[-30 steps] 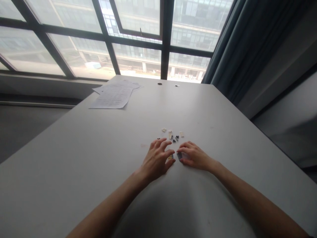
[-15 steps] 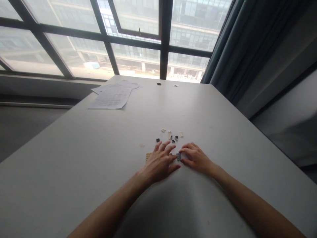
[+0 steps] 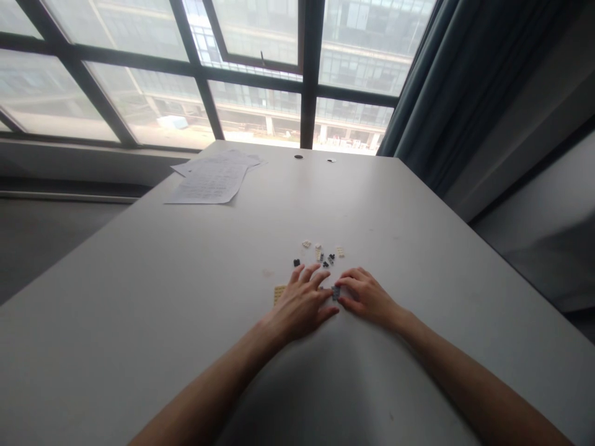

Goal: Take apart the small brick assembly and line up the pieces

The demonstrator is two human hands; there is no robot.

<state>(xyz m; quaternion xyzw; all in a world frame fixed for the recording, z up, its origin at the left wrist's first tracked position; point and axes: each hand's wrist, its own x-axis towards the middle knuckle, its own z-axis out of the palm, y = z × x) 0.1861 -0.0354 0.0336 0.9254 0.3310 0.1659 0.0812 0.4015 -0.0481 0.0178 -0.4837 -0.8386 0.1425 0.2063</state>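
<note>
A careless leftward sweep of your left hand (image 3: 302, 306) could scatter the tan studded plate (image 3: 279, 293) that it partly hides, or the black brick (image 3: 296, 263) just beyond it; uneven fingertip pressure could skew the gray brick (image 3: 335, 293) between your hands. Your left hand is spread wide, a fingertip at that brick. Your right hand (image 3: 365, 293) curls half-closed at its right side; whether it grips, I cannot tell.

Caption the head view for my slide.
Left hand and right hand at a gray block, a tan block partly hidden by the left.
</note>
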